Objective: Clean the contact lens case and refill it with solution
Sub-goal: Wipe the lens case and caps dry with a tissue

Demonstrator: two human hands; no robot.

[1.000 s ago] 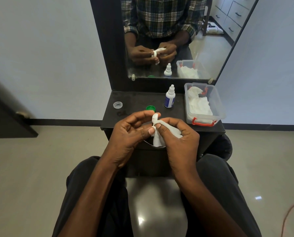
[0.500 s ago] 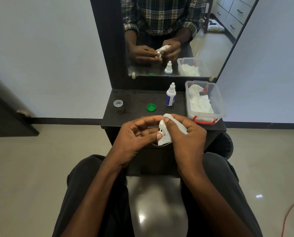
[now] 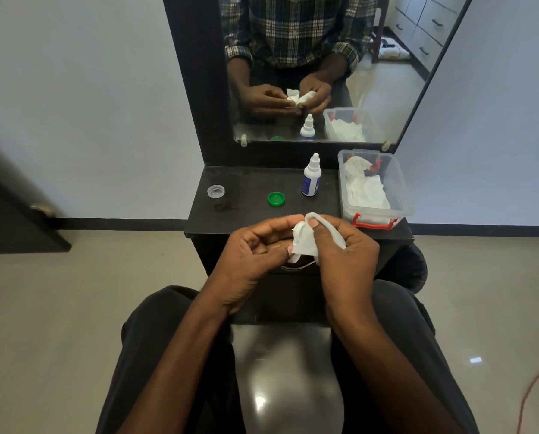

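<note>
White tissue [image 3: 305, 242] now sits bunched lower between both hands than it did a second ago, when a strip of it stood up over the fingers; the wiping has moved on, so cleaning looks near its end (refilling not begun). The right hand [image 3: 344, 258] curls round the tissue. The left hand [image 3: 252, 249] pinches the lens case, mostly hidden under the tissue. On the bench [image 3: 249, 211] beyond lie the green cap [image 3: 276, 198], clear cap [image 3: 215, 191] and solution bottle [image 3: 311, 178], untouched.
</note>
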